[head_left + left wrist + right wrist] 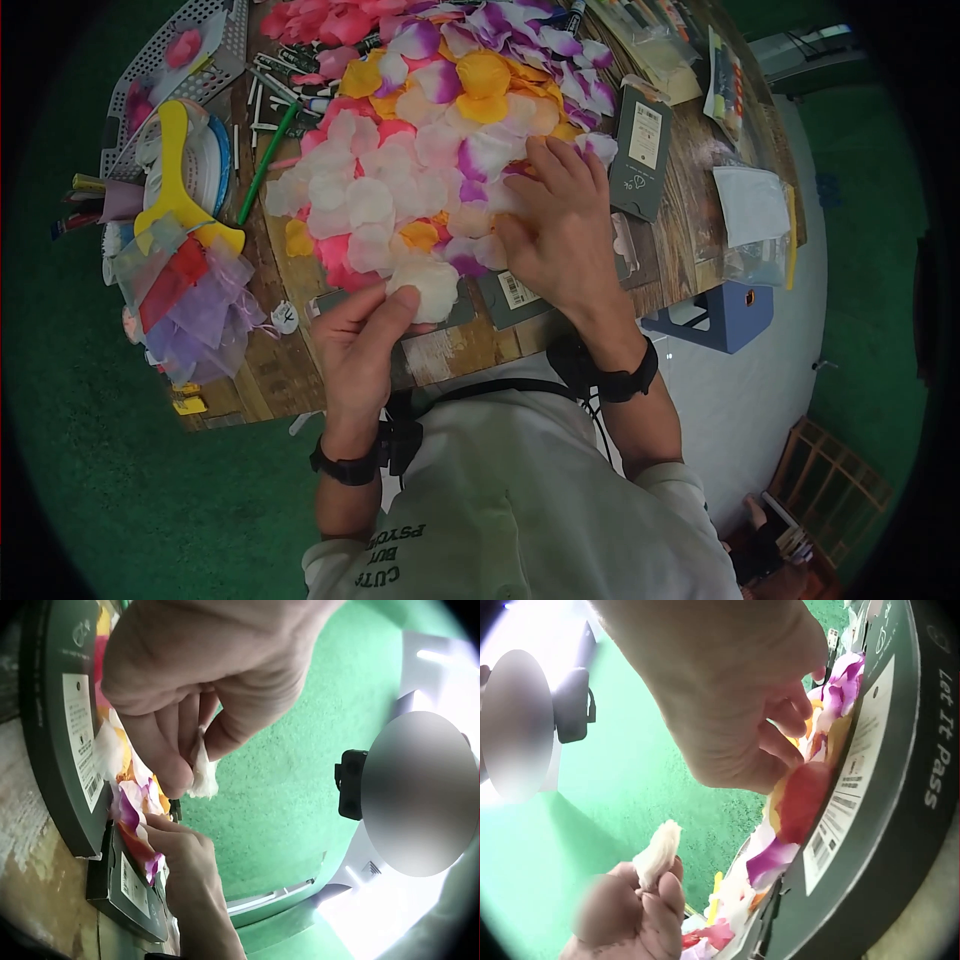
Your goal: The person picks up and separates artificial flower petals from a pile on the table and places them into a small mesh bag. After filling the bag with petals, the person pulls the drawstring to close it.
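Wooden tabletop (280, 370) over green flooring, seen from the head view, carries a broad heap of petals (420, 150) in pink, white, purple and yellow. Dark green card packets (641, 150) lie along the heap's right and near edges, partly buried. Right hand (560, 235) lies palm-down on the heap's near right side, fingers bent into the petals; whether they grasp any is hard to tell, as the fingertips are covered. Left hand (365, 340), at the near table edge, pinches a single white petal (428, 285) between thumb and forefinger, confirmed in the left wrist view (202, 776). Organza pouches (190, 300) and a yellow tool (178, 180) sit at far left, crowded and indistinct.
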### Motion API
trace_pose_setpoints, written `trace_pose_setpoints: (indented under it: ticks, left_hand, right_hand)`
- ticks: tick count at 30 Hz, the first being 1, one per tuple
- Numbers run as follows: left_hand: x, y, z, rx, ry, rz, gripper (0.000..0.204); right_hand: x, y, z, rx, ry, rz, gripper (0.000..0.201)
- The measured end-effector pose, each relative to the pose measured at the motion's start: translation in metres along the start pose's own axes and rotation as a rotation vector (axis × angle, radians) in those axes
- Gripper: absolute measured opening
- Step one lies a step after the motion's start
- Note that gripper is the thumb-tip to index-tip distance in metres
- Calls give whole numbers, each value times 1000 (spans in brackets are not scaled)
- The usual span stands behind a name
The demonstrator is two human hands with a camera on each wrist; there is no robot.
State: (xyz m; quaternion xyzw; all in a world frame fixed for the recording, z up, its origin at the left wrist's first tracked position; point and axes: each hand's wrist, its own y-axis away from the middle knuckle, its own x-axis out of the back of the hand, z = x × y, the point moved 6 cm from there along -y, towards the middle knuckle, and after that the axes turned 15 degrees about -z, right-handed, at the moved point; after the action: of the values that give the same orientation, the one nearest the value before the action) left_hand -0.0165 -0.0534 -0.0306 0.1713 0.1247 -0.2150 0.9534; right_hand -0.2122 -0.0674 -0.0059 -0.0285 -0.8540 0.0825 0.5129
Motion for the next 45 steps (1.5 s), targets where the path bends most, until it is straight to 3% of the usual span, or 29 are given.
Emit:
trace_pose_setpoints:
  ticks: [4, 7, 10, 12, 13, 15, 16, 18, 24, 27, 30, 36, 38, 40, 45]
  left_hand:
    - [1, 1, -1, -6, 2, 14, 20]
    - [2, 1, -1, 4, -17, -1, 21]
    - [1, -1, 2, -9, -8, -17, 20]
    - [1, -2, 2, -6, -13, -32, 20]
    - [3, -2, 3, -7, -12, -28, 20]
    - [1, -6, 9, -35, -97, -136, 21]
    - [2, -8, 11, -37, -100, -129, 21]
    - [-3, -13, 17, -107, -49, -195, 23]
    - [-15, -20, 33, -246, -198, -304, 22]
    - [-18, -20, 26, -121, -142, -248, 20]
    - [-21, -22, 25, -9, -131, -194, 21]
    - [-20, -26, 24, -89, -132, -170, 18]
    - [-8, -21, 21, -97, -137, -124, 18]
    - [12, -14, 22, -116, -157, -58, 18]
    - [69, 2, 23, -128, 0, 262, 19]
  right_hand:
    - [-10, -2, 7, 1, 17, -12, 19]
    - [1, -1, 8, 72, -65, 123, 14]
    - [13, -1, 14, -10, -292, 166, 16]
    - [8, 2, 26, -230, -899, 115, 21]
    - [11, 1, 24, -227, -900, 112, 21]
    - [-3, 2, 25, -315, -1581, 68, 24]
    - [-4, 3, 26, -311, -1585, 62, 24]
    - [-16, 3, 17, -225, -1880, -157, 26]
    - [-29, 6, -7, -200, -1914, -365, 29]
    - [-36, 6, -12, -302, -1906, -440, 31]
    - [-36, 6, -12, -321, -1979, -411, 33]
    - [-30, 5, 2, -348, -2062, -205, 30]
    - [-31, 8, 14, -276, -2074, -119, 29]
    - [-27, 8, 17, -333, -2100, -131, 29]
    - [-26, 8, 14, -349, -2028, -150, 29]
